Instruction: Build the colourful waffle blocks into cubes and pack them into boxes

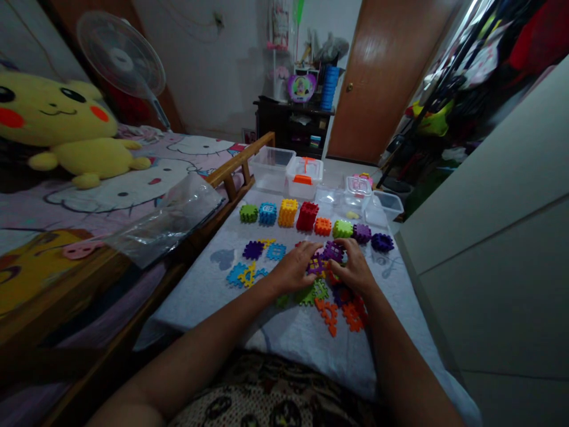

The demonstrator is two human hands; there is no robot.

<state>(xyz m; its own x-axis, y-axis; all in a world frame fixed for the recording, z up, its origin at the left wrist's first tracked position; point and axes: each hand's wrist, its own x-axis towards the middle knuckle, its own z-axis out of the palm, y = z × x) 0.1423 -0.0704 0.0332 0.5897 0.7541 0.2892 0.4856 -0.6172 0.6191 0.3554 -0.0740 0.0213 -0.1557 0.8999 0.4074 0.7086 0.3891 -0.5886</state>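
Head view: left hand (pixel 297 267) and right hand (pixel 355 270) grip purple tiles (pixel 333 251) (seemingly); dragging forearm (pixel 395 338) could sweep orange tiles (pixel 354 318) toward tabletop's (pixel 195 299) near edge.

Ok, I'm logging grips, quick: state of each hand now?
Left hand: partly curled, by a purple piece; grip cannot be told.
Right hand: partly curled, by another purple piece; grip cannot be told either.

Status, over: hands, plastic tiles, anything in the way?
Left hand and right hand at purple interlocking tiles, grip unclear. Loose orange tiles on the near side. Colour-sorted stacks lined up beyond. View partly blocked by the hands.
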